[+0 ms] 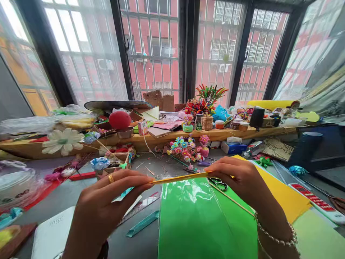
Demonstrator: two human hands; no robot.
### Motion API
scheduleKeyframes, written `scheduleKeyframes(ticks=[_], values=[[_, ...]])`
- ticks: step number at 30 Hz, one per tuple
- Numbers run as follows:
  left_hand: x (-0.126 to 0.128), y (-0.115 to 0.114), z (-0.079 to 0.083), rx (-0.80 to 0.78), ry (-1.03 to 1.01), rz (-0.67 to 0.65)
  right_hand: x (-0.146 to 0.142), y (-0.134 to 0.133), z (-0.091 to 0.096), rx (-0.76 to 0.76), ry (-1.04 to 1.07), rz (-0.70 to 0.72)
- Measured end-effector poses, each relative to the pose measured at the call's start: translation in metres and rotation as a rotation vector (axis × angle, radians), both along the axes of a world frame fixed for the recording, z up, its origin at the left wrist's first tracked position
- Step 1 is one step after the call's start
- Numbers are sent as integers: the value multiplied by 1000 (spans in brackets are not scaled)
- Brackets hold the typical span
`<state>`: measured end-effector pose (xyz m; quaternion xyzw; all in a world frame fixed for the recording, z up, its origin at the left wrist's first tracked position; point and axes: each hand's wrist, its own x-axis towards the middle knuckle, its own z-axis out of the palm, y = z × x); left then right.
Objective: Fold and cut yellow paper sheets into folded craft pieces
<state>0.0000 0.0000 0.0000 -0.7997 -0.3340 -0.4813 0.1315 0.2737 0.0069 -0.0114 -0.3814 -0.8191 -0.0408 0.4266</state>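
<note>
Both my hands hold a narrow folded strip of yellow paper [181, 177] level in front of me. My left hand [107, 201], with a gold ring on one finger, pinches the strip's left end. My right hand [242, 180], a bead bracelet at its wrist, pinches the right end. Under the strip lies a glossy green sheet [199, 223] with a yellow sheet [280, 194] beneath it to the right. Scissors [219, 184] and a thin wooden stick [231, 201] lie on the sheets by my right hand.
A grey table [140, 244] holds a ruler [140, 207], a teal paper strip [142, 223], a white box [51, 233] and small paper flowers [185, 149]. A wooden shelf [151, 138] under the barred windows is crowded with craft jars, a red ball [119, 119] and a white paper daisy [63, 141].
</note>
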Motion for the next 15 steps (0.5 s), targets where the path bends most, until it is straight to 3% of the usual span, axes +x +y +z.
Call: scheduleKeyframes(ticks=[5, 10, 15], values=[[4, -11, 4, -8, 18, -17, -3, -1, 2, 7, 3, -36], [10, -7, 3, 69, 50, -56, -11, 0, 1, 104, 32, -3], [33, -2, -1, 56, 138, 7, -16, 1, -1, 208, -14, 24]])
